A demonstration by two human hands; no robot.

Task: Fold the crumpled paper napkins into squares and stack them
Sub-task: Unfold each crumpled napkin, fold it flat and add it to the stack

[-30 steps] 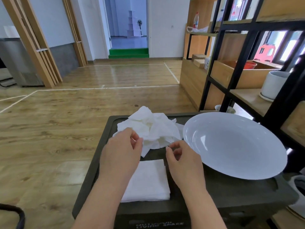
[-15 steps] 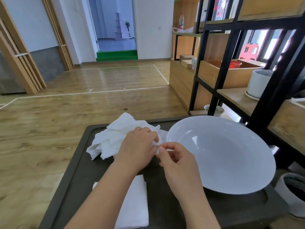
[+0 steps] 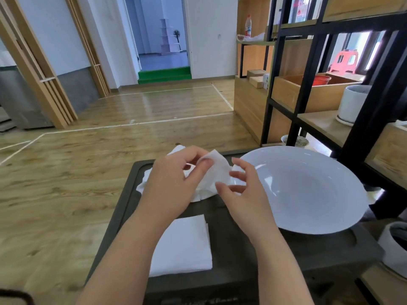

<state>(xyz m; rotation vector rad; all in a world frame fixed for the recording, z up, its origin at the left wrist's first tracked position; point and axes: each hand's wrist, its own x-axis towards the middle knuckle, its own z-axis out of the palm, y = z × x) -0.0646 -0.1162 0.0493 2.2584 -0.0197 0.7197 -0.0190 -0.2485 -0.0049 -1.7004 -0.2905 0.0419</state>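
A heap of crumpled white napkins (image 3: 145,181) lies at the far end of a dark box lid (image 3: 231,256). My left hand (image 3: 174,183) pinches one crumpled napkin (image 3: 215,172) by its upper corner, lifted just above the heap. My right hand (image 3: 240,190) touches the same napkin's right edge with fingers spread; whether it grips is unclear. A folded square napkin (image 3: 182,245) lies flat near me on the lid, partly under my left forearm.
A large white plate (image 3: 308,190) fills the right half of the lid. A black-framed wooden shelf (image 3: 374,106) with a white pot stands close on the right. Another white pot (image 3: 394,247) sits low at the right. Wooden floor lies to the left.
Both hands have lifted one napkin out of the heap and pulled it up and toward the plate. The heap now shows mostly behind my left hand.
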